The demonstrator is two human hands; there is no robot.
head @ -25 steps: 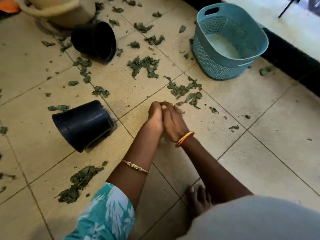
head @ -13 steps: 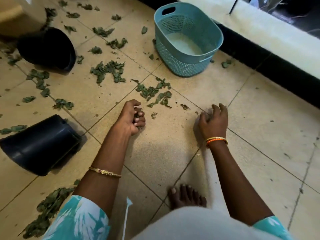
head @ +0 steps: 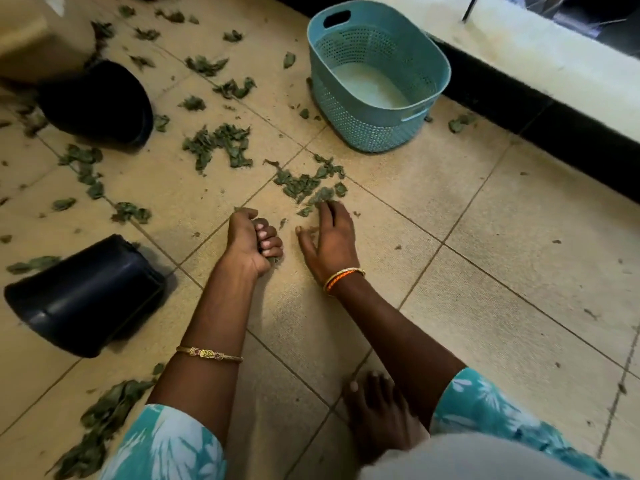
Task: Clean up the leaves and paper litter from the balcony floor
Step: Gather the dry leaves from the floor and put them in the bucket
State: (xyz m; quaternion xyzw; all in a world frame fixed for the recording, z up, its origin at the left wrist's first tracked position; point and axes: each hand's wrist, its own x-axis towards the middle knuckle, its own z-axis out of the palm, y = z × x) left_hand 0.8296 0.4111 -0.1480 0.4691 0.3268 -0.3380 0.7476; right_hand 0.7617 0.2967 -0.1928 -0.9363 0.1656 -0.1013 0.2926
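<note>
Head view was all I had, looking down at a tiled balcony floor (head: 485,237). At far left a dark pot (head: 83,296) lay tipped on its side, with a second dark pot (head: 100,102) overturned farther back. Green leaves (head: 221,143) were scattered across the tiles between and around them, and a thick heap of leaves (head: 104,420) sat near the left sleeve. I saw the left hand (head: 254,242) resting on the floor as a fist, its fingers curled tight around a few leaf scraps that showed at the edge of the palm. Just beside it, the right hand (head: 330,237) pressed down with fingers spread wide, the tips touching a small cluster of leaves (head: 308,183) ahead of it; it held nothing that I could make out. Beyond that cluster stood a teal perforated basket (head: 363,129), upright, near a dark wall base. A bare foot (head: 377,410) rested on the tile below the right forearm.
</note>
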